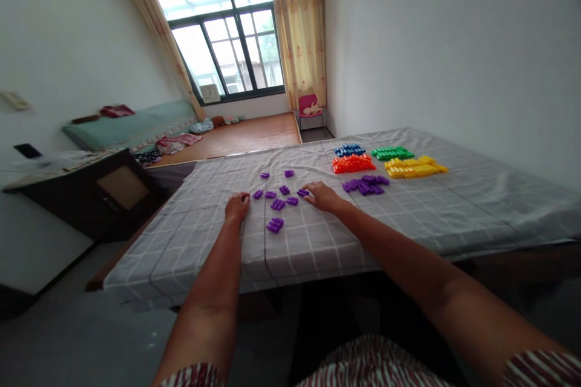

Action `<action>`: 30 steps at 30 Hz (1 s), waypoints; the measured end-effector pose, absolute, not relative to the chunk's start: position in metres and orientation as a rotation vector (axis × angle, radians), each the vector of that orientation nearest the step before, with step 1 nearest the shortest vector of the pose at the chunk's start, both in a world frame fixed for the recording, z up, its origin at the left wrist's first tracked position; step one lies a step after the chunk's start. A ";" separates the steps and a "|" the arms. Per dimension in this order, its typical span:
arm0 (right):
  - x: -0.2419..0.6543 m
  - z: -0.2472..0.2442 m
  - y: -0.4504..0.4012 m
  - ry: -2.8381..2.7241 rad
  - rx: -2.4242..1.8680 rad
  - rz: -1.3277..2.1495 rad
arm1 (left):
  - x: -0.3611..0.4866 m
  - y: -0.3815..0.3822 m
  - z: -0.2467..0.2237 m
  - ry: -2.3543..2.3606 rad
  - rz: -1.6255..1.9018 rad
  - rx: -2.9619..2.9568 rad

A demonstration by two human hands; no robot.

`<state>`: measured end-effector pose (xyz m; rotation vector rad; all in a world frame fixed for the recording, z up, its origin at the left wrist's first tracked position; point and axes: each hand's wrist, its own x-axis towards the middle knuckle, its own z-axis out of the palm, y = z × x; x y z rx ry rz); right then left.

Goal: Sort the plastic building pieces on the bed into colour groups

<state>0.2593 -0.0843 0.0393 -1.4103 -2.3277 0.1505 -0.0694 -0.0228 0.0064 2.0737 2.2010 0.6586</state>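
My right hand (321, 196) reaches over the grey checked cloth, its fingertips closed on a small purple plastic piece (302, 193). The piece is too small to tell its exact kind. My left hand (236, 207) rests on the cloth with curled fingers; their inner side is hidden. Just right of it lies another purple piece (258, 195). Between and beyond my hands, several more purple pieces are scattered singly or in little clusters, such as the group (278, 204) in the middle and the stack (275, 225) nearest me.
Right of my hands lie a purple pile (365, 185), an orange pile (353, 163), a blue pile (350, 150), a green pile (393, 153) and a yellow pile (416, 167). A dark cabinet (100, 193) stands left of the cloth-covered table (181, 242). Beyond it is a bed platform (254, 133).
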 end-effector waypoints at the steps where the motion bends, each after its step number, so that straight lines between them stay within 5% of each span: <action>1: 0.250 0.041 -0.080 -2.350 -1.458 0.169 | -0.071 -0.022 0.006 2.201 0.663 2.064; 30: 0.369 0.012 -0.137 -2.144 -1.644 0.025 | -0.077 -0.013 0.011 2.259 0.511 2.085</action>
